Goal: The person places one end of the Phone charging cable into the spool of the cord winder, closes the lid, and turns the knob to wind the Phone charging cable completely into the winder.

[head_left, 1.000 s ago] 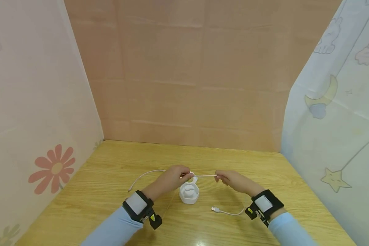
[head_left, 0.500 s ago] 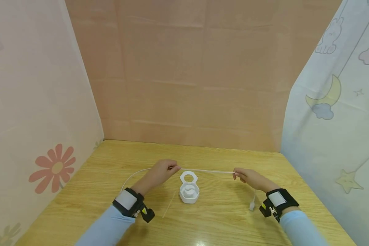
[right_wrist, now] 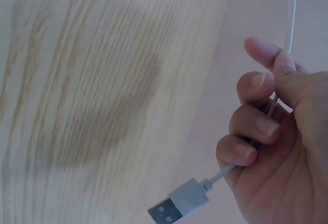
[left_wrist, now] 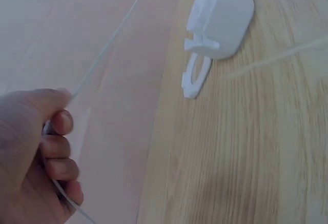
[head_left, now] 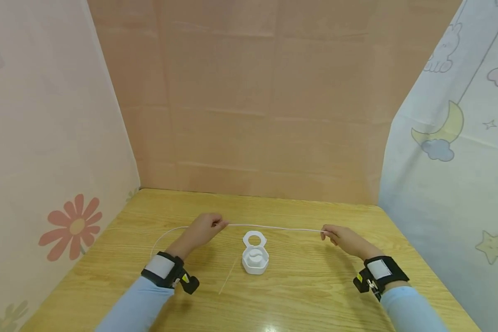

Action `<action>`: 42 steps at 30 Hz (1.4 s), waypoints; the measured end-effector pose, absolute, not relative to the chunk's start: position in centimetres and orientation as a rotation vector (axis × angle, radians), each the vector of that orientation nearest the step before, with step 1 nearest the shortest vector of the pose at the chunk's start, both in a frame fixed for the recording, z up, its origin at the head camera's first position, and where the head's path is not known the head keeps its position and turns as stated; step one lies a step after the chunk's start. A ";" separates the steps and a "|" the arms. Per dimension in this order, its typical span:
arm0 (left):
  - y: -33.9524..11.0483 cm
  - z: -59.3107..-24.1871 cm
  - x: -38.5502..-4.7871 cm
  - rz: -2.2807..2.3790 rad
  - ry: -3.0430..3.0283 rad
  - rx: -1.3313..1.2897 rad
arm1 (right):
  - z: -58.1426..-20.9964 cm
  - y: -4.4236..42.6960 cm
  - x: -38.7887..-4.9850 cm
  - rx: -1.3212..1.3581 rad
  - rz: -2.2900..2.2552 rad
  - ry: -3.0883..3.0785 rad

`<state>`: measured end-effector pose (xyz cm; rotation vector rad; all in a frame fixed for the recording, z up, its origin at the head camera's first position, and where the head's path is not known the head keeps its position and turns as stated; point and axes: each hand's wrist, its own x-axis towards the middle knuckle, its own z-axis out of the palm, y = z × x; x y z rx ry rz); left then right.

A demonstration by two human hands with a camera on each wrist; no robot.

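Observation:
A thin white USB cable [head_left: 274, 227] stretches nearly straight between both hands, above the table. My left hand [head_left: 203, 229] pinches it between thumb and curled fingers, and its tail arcs down to the left behind the wrist. On the other side my right hand [head_left: 346, 240] grips the cable close to its USB plug [right_wrist: 184, 201], which hangs below the fingers in the right wrist view. Between the hands and nearer to me sits a white hexagonal case [head_left: 255, 262], its ring-shaped lid [head_left: 249, 240] flipped back. Neither hand touches the case.
A thin pale stick or strip [head_left: 229, 275] lies left of the case on the wooden table [head_left: 299, 295]. A brown backdrop [head_left: 257, 115] closes the far side, with printed cloths at left and right.
Both hands have moved apart, left hand leftward and right hand rightward, drawing out a longer span of cable. The case, its lid covered at first, now shows fully. The plug has left the table.

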<state>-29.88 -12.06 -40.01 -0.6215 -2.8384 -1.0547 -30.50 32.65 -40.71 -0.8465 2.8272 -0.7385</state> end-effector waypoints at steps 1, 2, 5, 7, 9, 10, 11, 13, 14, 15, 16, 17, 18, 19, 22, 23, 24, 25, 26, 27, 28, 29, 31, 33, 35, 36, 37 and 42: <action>-12.2 -40.1 -29.9 -1.020 -2.863 -0.610 | -40.6 32.3 -30.4 -0.864 -0.731 2.838; -12.4 -40.3 -30.0 -0.975 -2.892 -0.597 | -40.5 31.9 -30.3 -0.886 -0.723 2.847; -12.7 -40.8 -30.1 -0.802 -2.970 -0.591 | -39.9 30.7 -29.9 -0.935 -0.711 2.867; -12.7 -41.2 -30.2 -0.688 -3.014 -0.597 | -39.6 29.8 -29.6 -0.967 -0.704 2.876; -12.5 -41.5 -30.2 -0.562 -3.041 -0.605 | -39.2 28.8 -29.5 -0.998 -0.696 2.885; -12.3 -41.6 -30.2 -0.507 -3.051 -0.609 | -39.1 28.3 -29.4 -1.009 -0.693 2.890; -12.1 -41.7 -30.1 -0.457 -3.054 -0.618 | -38.9 27.8 -29.2 -1.020 -0.694 2.894; -11.3 -41.5 -29.8 -0.402 -3.054 -0.628 | -38.5 26.9 -29.0 -1.032 -0.691 2.901; -10.7 -41.3 -29.6 -0.381 -3.047 -0.644 | -38.3 26.3 -28.8 -1.035 -0.692 2.904; -10.1 -41.1 -29.3 -0.390 -3.034 -0.671 | -38.1 25.8 -28.6 -1.037 -0.691 2.907; -9.4 -40.8 -29.1 -0.420 -3.022 -0.700 | -37.8 25.3 -28.4 -1.044 -0.685 2.912; -8.6 -40.6 -28.8 -0.453 -3.008 -0.736 | -37.6 24.7 -28.1 -1.048 -0.683 2.917; -7.8 -40.2 -28.5 -0.490 -2.987 -0.779 | -37.4 24.1 -27.9 -1.057 -0.673 2.926; -6.9 -39.9 -28.2 -0.527 -2.965 -0.828 | -37.2 23.5 -27.6 -1.070 -0.667 2.934; -4.5 -38.9 -27.3 -0.660 -2.873 -0.988 | -36.7 21.8 -26.9 -1.133 -0.642 2.958; -3.9 -38.5 -27.0 -0.699 -2.841 -1.035 | -36.5 21.3 -26.6 -1.163 -0.637 2.964; -3.2 -38.1 -26.8 -0.749 -2.811 -1.072 | -36.3 20.7 -26.4 -1.193 -0.635 2.968; -2.7 -37.9 -26.7 -0.808 -2.787 -1.103 | -36.2 20.2 -26.2 -1.221 -0.633 2.970; -2.3 -37.7 -26.6 -0.858 -2.767 -1.124 | -36.1 19.8 -26.0 -1.251 -0.625 2.975; -1.9 -37.6 -26.6 -0.901 -2.754 -1.135 | -35.9 19.5 -25.8 -1.275 -0.623 2.975; -1.7 -37.5 -26.6 -0.939 -2.746 -1.136 | -35.9 19.2 -25.7 -1.292 -0.625 2.976; -1.5 -37.6 -26.6 -0.973 -2.743 -1.134 | -35.8 19.0 -25.6 -1.303 -0.625 2.978; -1.4 -37.8 -26.7 -1.003 -2.750 -1.117 | -36.0 18.9 -25.6 -1.322 -0.622 2.970; -1.6 -38.0 -26.8 -0.991 -2.758 -1.102 | -36.4 19.1 -25.8 -1.328 -0.622 2.949; -1.8 -38.2 -27.0 -0.962 -2.754 -1.103 | -36.9 19.5 -26.0 -1.327 -0.607 2.930; -1.9 -38.3 -27.0 -0.945 -2.752 -1.106 | -37.2 19.8 -26.2 -1.322 -0.604 2.918; -2.0 -38.4 -27.1 -0.924 -2.746 -1.114 | -37.5 20.1 -26.3 -1.314 -0.605 2.903; -2.4 -38.7 -27.1 -0.820 -2.745 -1.156 | -38.8 21.0 -27.2 -1.301 -0.602 2.839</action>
